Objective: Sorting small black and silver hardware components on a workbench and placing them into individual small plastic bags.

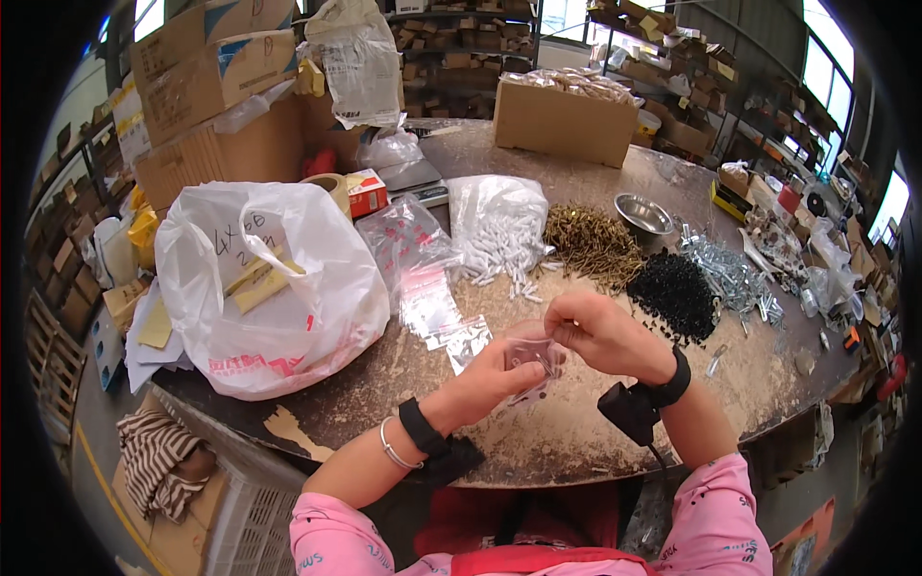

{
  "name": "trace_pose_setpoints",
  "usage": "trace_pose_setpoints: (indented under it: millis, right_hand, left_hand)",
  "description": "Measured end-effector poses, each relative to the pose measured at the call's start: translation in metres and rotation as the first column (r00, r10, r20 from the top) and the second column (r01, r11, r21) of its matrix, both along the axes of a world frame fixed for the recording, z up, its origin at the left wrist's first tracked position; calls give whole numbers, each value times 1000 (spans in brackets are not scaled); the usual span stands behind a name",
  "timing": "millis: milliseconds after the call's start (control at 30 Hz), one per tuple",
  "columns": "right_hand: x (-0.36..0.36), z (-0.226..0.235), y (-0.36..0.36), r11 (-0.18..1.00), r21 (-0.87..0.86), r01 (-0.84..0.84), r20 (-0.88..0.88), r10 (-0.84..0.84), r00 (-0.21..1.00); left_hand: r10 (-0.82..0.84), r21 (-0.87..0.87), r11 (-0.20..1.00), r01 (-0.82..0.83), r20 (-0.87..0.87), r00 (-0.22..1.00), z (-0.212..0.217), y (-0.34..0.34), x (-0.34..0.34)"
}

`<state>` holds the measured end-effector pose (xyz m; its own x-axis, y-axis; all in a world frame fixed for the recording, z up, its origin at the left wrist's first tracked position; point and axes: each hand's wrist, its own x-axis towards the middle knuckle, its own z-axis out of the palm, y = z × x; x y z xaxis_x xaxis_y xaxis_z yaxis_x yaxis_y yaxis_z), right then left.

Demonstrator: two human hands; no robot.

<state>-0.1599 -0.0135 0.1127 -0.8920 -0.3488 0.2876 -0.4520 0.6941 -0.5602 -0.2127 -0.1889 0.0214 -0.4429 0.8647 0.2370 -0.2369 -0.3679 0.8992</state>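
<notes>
Above worktable [567,440]: left hand [492,379] pinching clear bag [524,354], blurred inside; right hand [600,331] curled close by, grip unclear.

- A broad worktable [768,384] with a scuffed, patchy brown top fills the middle.
- Metal shelving [466,53], packed with small cardboard boxes [459,60], lines the back and right.
- Tall windows [837,96] at the upper right let in bright white daylight.
- Grey floor [91,408] at the lower left carries a yellow line [113,501].
- A slatted wooden pallet [53,372] sits far left.

Contents of the small bag [528,352] are too small to tell.
</notes>
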Motion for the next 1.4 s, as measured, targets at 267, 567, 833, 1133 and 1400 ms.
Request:
trace_pose_setpoints:
  millis: [267, 567, 833, 1133, 1400]
  right_hand:
    - [3, -17, 3, 987, -143, 77, -69, -87, 994]
    - [-4, -30, -8, 998, -45, 44, -169, -51, 984]
    - [-5, -26, -17, 995, -100, 1, -110, -12, 994]
    - [5, -24, -10, 970, -220, 107, 60, -96, 994]
    - [12, -33, 0, 993, -78, 91, -133, -101, 986]
  left_hand:
    - [288, -147, 939, -313, -166, 943, -8, 4, 4]
    - [317, -186, 911, -369, -257, 913, -13, 5, 3]
    - [264, -230, 926, -300, -177, 948, -12, 3, 2]
    - [254, -223, 931, -289, -171, 952, -13, 3, 2]
    - [462, -93, 862, -499, -263, 847, -6, 0, 6]
